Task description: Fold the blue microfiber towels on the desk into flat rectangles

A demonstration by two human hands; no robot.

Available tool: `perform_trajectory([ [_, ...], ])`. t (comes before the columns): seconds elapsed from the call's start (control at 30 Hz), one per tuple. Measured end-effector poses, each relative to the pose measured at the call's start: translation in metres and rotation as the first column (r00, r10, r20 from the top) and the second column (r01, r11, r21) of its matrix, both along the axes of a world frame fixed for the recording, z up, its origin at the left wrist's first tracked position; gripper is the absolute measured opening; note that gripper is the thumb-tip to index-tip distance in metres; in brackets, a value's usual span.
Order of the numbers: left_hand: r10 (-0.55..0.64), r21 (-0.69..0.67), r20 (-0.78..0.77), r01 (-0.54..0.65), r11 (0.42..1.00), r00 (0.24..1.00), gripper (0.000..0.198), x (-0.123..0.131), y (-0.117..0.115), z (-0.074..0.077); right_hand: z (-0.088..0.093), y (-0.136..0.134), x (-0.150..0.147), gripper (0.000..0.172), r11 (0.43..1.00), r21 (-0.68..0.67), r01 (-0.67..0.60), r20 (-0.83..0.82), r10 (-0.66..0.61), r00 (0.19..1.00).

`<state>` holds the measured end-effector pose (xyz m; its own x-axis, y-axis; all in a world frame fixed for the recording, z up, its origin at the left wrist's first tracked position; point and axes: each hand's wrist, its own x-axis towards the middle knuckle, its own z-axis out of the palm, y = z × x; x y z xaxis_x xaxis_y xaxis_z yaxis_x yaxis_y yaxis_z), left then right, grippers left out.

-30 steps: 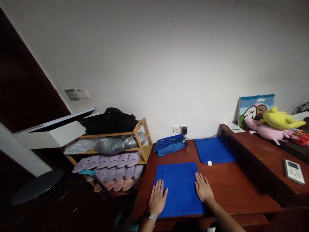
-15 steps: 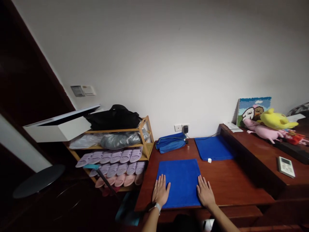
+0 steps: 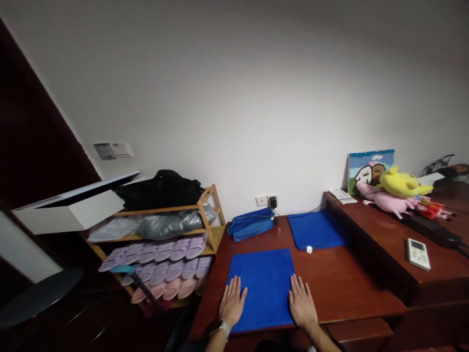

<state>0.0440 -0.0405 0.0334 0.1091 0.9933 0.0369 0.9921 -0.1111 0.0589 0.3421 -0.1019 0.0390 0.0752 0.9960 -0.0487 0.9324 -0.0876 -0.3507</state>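
Observation:
A blue towel point(image 3: 261, 281) lies flat on the dark red wooden table point(image 3: 340, 283) right in front of me. My left hand point(image 3: 231, 304) rests palm down on the towel's near left corner, fingers stretched out. On the near right corner my right hand point(image 3: 302, 306) lies flat the same way. Neither hand holds anything. A watch band shows on my left wrist.
A second flat blue towel point(image 3: 317, 230) and a folded blue bundle point(image 3: 251, 224) lie at the table's back by a wall socket. A raised shelf on the right carries plush toys point(image 3: 397, 190) and a remote point(image 3: 418, 253). A slipper rack point(image 3: 164, 249) stands left.
Both hands stay flat on the towel's near corners. The view has shifted a little, so everything sits slightly further left and lower than before.

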Motion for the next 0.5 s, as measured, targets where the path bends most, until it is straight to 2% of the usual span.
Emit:
perform_trajectory([
  [0.1, -0.021, 0.058, 0.019, 0.020, 0.998, 1.000, 0.073, 0.027, 0.003, 0.002, 0.000, 0.001, -0.001, 0.064, 1.000, 0.013, -0.003, -0.015, 0.003, 1.000],
  [0.17, -0.120, 0.091, 0.055, 0.114, 0.989, 0.991, 0.071, 0.062, 0.002, 0.004, 0.002, 0.002, 0.000, 0.064, 1.000, 0.012, -0.001, -0.017, 0.001, 1.000],
  [0.27, -0.315, 0.082, 0.127, 0.307, 0.948, 0.940, 0.068, 0.127, -0.004, 0.004, 0.003, 0.002, 0.001, 0.064, 1.000, -0.006, -0.008, -0.018, 0.008, 1.000],
  [0.37, -0.392, 0.033, 0.182, 0.393, 0.919, 0.902, 0.065, 0.174, -0.013, 0.001, 0.003, 0.001, 0.003, 0.064, 0.999, -0.007, -0.046, -0.011, 0.046, 0.999],
  [0.43, -0.396, 0.005, 0.198, 0.404, 0.915, 0.897, 0.065, 0.181, -0.017, 0.000, 0.003, 0.000, 0.003, 0.065, 0.998, -0.009, -0.054, 0.001, 0.054, 0.999],
  [0.5, -0.376, -0.008, 0.188, 0.384, 0.923, 0.908, 0.067, 0.165, -0.019, 0.000, 0.002, 0.000, 0.003, 0.065, 0.999, -0.013, -0.033, 0.008, 0.034, 0.999],
])
